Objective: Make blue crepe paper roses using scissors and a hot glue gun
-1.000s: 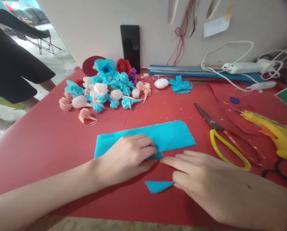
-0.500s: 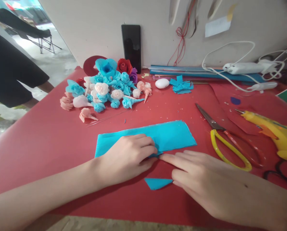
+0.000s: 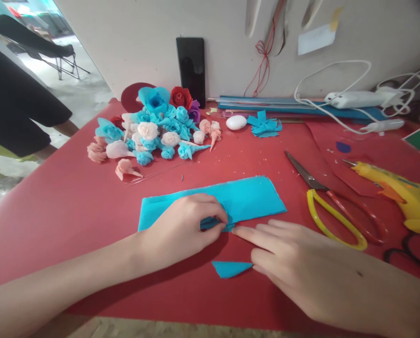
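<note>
A folded strip of blue crepe paper (image 3: 255, 197) lies flat on the red table. Over its lower edge, my left hand (image 3: 187, 225) pinches a small piece of blue crepe paper (image 3: 211, 221) between thumb and forefinger, mostly covered by the fingers. My right hand (image 3: 290, 267) rests palm down, fingers stretched out, its index fingertip touching the right end of that small piece. A blue paper triangle (image 3: 231, 268) lies by the right thumb tip. To the right are scissors (image 3: 320, 188) with one yellow and one red handle, blades apart.
Paper flowers (image 3: 156, 129) are heaped at the back left near a leaning phone (image 3: 191, 70). Blue paper scraps (image 3: 265, 125) lie beside a white oval case (image 3: 236, 122). A yellow glue gun (image 3: 396, 188) and white cables (image 3: 297, 89) occupy the right. A person in dark shorts (image 3: 16, 98) stands at left.
My left thumb and forefinger have shifted slightly, showing a gap with blue paper between them. The right hand has hardly moved.
</note>
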Demonstrator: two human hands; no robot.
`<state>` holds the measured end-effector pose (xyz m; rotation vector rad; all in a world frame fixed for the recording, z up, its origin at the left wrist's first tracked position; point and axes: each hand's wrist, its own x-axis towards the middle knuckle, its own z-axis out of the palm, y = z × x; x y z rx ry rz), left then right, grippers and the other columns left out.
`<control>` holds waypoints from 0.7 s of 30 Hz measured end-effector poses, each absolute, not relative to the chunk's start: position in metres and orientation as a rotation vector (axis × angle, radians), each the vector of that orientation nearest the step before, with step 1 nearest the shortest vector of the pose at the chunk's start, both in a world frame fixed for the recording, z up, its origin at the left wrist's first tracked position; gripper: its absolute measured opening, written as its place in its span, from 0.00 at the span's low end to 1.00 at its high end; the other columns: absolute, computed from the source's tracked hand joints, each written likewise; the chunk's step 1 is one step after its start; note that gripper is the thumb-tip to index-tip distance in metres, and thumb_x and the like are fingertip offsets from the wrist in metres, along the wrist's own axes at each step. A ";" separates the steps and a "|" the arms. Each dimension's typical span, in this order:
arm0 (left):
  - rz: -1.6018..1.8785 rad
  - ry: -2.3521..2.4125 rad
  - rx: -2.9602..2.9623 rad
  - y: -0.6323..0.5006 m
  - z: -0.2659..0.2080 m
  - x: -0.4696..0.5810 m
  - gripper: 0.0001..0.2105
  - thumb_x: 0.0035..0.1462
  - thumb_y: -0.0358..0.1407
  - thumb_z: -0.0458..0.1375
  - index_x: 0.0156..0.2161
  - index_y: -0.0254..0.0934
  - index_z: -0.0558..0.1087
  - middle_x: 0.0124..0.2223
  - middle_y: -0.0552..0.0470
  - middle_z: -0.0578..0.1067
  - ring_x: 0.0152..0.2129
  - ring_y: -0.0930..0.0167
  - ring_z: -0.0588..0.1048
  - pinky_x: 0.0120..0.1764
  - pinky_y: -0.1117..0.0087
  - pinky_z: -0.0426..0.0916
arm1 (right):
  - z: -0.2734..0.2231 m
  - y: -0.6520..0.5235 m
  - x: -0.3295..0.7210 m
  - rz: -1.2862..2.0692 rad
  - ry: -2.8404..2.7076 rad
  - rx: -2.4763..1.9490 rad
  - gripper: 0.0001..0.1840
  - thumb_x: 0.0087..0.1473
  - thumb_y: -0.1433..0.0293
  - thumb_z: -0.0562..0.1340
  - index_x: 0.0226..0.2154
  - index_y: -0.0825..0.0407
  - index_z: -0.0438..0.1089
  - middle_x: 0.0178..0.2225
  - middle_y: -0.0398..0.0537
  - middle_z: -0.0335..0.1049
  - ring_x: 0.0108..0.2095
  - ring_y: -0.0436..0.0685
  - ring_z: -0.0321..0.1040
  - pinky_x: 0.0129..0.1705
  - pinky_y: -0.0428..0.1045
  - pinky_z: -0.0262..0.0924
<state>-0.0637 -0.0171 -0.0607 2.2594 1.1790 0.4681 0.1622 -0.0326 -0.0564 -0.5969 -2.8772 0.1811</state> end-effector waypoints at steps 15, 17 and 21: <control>0.650 1.169 2.001 -0.020 -0.038 -0.069 0.06 0.53 0.30 0.58 0.29 0.40 0.76 0.42 0.55 0.76 0.39 0.72 0.74 0.43 0.75 0.67 | -0.055 -0.031 0.160 0.148 -2.854 -0.562 0.16 0.45 0.82 0.53 0.32 0.53 0.72 0.43 0.46 0.72 0.44 0.55 0.69 0.47 0.52 0.64; 0.669 1.164 1.847 -0.021 -0.031 -0.069 0.04 0.54 0.31 0.57 0.31 0.40 0.75 0.40 0.56 0.76 0.37 0.73 0.74 0.40 0.76 0.67 | -0.055 -0.030 0.161 0.191 -2.880 -0.569 0.16 0.45 0.82 0.53 0.31 0.52 0.72 0.42 0.45 0.72 0.43 0.55 0.69 0.47 0.52 0.64; 0.754 1.178 1.568 -0.022 -0.030 -0.068 0.04 0.58 0.37 0.54 0.34 0.39 0.69 0.32 0.56 0.73 0.29 0.73 0.72 0.32 0.75 0.67 | -0.056 -0.031 0.163 0.202 -2.876 -0.569 0.15 0.45 0.83 0.52 0.30 0.52 0.70 0.43 0.45 0.72 0.44 0.56 0.68 0.49 0.53 0.62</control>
